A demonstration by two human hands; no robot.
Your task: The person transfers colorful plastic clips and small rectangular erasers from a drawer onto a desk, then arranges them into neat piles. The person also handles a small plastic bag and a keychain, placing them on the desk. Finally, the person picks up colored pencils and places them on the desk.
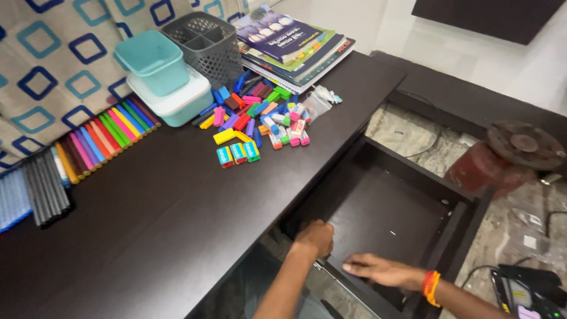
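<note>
A dark wooden desk point(147, 207) fills the left of the view, with a pulled-out dark drawer point(384, 218) below its right edge. My left hand point(316, 236) is curled on the drawer's near front edge, close under the desktop. My right hand point(381, 270) lies flat with fingers stretched on the drawer's front rim; an orange band circles its wrist. Neither hand holds a loose object. On the desktop lie several small colourful erasers point(260, 121) in a scattered heap.
A row of coloured markers point(106, 133) and dark pens point(47, 186) lies at the left. Two teal boxes point(165, 80), a grey mesh organiser point(207, 44) and stacked books point(292, 44) stand at the back. A red round object point(502, 162) sits on the marble floor at the right.
</note>
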